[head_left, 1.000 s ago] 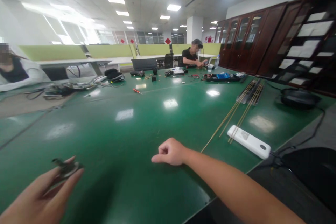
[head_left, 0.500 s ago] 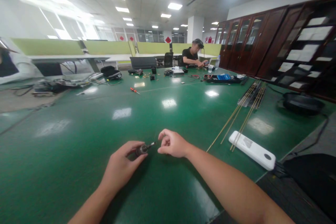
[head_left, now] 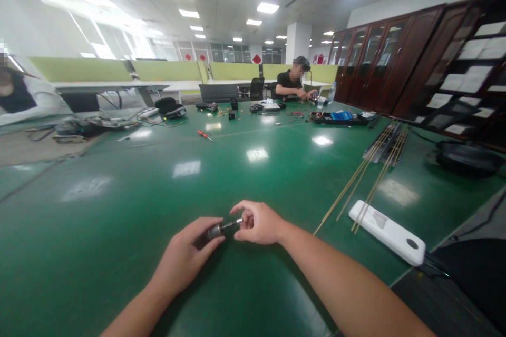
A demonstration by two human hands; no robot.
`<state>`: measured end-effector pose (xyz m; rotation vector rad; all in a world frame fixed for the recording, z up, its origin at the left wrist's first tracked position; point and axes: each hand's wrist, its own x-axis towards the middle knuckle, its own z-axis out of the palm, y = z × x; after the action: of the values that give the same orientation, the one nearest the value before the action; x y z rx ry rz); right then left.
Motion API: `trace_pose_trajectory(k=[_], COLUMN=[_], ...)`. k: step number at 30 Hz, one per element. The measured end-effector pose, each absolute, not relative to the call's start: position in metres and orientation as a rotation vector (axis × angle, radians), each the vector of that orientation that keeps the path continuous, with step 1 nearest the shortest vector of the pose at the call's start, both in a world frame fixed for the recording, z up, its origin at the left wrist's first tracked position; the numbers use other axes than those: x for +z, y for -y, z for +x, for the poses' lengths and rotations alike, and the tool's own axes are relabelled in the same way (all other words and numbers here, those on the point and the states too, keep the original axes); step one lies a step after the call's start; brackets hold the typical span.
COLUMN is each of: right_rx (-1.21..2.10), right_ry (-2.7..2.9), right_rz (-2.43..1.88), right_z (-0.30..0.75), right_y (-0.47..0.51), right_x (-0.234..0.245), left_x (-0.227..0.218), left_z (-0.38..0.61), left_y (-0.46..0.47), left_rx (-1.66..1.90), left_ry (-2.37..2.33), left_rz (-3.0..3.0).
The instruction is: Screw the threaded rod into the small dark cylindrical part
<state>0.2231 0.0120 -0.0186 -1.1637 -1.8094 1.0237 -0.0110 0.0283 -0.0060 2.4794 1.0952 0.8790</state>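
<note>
My left hand [head_left: 185,255] holds a small dark cylindrical part with a metal shaft [head_left: 222,228] just above the green table [head_left: 118,210]. Its fingers are wrapped round the dark body. My right hand [head_left: 256,222] is curled, and its thumb and fingertips pinch the shaft's tip. The two hands meet in the lower middle of the view.
A white power strip [head_left: 389,232] lies at the right, beside several thin brass rods [head_left: 363,174]. A red screwdriver [head_left: 204,135] lies farther back. A person [head_left: 294,84] works at the far end among tools and a tool case [head_left: 340,117]. Another person's sleeve [head_left: 16,97] shows at the left.
My left hand came in from the lower left carrying the part to the middle. My right hand then closed its fingertips on the shaft's tip.
</note>
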Motion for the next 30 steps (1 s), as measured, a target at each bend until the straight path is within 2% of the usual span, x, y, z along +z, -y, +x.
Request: trace_pose_trajectory(k=[13,20,30], right_rx=[0.932,1.071,0.942], right_ry=[1.767,1.812,1.848], right_rz=[-1.227,-1.195,-1.186], right_z=[0.217,0.223,0.226], right_y=[-0.010,-0.021,-0.003], right_x=[-0.023,-0.024,-0.020], left_x=[-0.009,-0.004,-0.007], left_z=[-0.001,0.012,0.006], left_y=[-0.028,-0.035,-0.028], left_rx=[0.862,0.782,0.721], left_ry=[-1.202,-1.084,-1.077], left_rz=[2.304,2.321,2.331])
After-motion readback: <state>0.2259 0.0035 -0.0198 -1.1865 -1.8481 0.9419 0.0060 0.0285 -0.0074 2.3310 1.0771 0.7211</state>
